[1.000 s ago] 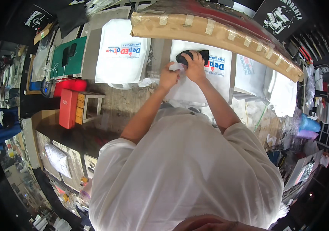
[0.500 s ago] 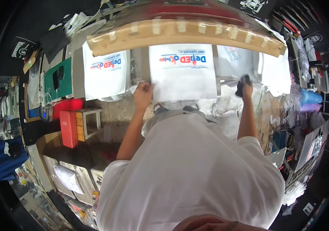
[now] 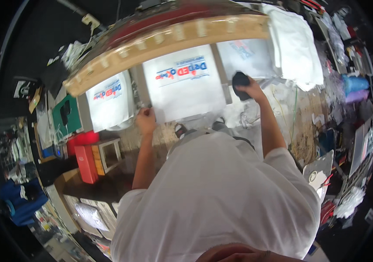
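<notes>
White and printed, the left sheet (image 3: 108,111) lies beside the left hand (image 3: 146,121), whose fingers curl, around what I cannot tell, at the middle sheet's (image 3: 184,98) lower left corner, while the right hand (image 3: 250,89) clasps a black object (image 3: 240,83) by the right sheet's (image 3: 254,59) near edge.

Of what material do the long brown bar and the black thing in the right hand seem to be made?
Long brown bar: probably cardboard, mostly matte brown, with pale strips resembling tape. Black thing in the right hand: perhaps cloth or foam, dark without visible shine, but blur leaves this open.
</notes>
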`<state>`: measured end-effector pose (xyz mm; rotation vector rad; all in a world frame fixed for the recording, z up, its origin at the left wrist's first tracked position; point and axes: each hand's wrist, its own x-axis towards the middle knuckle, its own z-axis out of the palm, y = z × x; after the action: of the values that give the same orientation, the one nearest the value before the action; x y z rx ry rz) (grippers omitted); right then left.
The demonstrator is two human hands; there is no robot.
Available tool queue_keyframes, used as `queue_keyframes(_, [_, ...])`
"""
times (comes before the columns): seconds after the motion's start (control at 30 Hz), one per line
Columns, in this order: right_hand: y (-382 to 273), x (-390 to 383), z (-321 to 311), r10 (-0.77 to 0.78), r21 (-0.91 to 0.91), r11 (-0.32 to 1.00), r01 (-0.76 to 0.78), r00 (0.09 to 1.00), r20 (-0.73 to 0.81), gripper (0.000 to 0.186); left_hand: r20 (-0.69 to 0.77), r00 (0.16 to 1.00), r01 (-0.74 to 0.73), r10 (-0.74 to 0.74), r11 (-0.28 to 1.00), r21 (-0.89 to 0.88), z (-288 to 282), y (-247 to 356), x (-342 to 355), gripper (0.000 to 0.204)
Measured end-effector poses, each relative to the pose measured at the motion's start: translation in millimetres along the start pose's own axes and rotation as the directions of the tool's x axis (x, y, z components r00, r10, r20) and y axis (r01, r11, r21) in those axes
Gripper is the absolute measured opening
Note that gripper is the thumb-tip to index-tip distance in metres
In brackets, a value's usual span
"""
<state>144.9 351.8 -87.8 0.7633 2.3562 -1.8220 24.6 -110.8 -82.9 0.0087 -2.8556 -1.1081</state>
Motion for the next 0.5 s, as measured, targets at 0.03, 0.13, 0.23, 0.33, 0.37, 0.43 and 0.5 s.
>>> queue_keyframes(0.03, [-3.3, 15.1, -6.2, -0.064, -0.113, 0.992, 0.056, 0.995, -0.075, 0.061, 0.011, 1.0, -0.008, 0.008, 1.0, 0.006, 4.8, 4.3, -0.9, 0.033])
queue_keyframes(0.13, [-32.8, 25.0, -30.5, -0.356, -0.52, 0.844, 0.134, 0.865, -0.355, 0.066, -0.069, 0.997, -0.031, 0.039, 0.992, 0.12, 11.7, 6.1, -10.5, 0.038])
queue_keyframes(0.23, [-28.0, 17.7, -80.2, -0.425, -0.614, 0.785, -0.082, 0.651, -0.63, 0.056, -0.06, 0.998, 0.014, -0.005, 0.989, 0.147, 14.7, 7.2, -10.4, 0.038])
queue_keyframes(0.33, [-5.0, -3.6, -117.8, -0.374, -0.631, 0.703, -0.329, 0.583, -0.721, 0.047, -0.042, 0.999, 0.023, -0.018, 0.991, 0.135, 18.6, 6.7, -9.1, 0.035])
queue_keyframes(0.37, [15.8, -4.5, -130.2, -0.373, -0.654, 0.682, -0.327, 0.614, -0.695, 0.045, -0.037, 0.999, 0.018, -0.013, 0.993, 0.121, 21.3, 9.1, -7.1, 0.034])
queue_keyframes(0.43, [24.1, -3.7, -138.8, -0.391, -0.676, 0.675, -0.294, 0.635, -0.666, 0.041, -0.048, 0.999, 0.027, -0.022, 0.994, 0.11, 21.5, 13.4, -7.8, 0.033])
queue_keyframes(0.5, [30.5, -4.6, -140.8, -0.417, -0.667, 0.702, -0.248, 0.616, -0.668, 0.035, -0.047, 0.998, 0.043, -0.037, 0.992, 0.116, 20.0, 15.1, -9.2, 0.031])
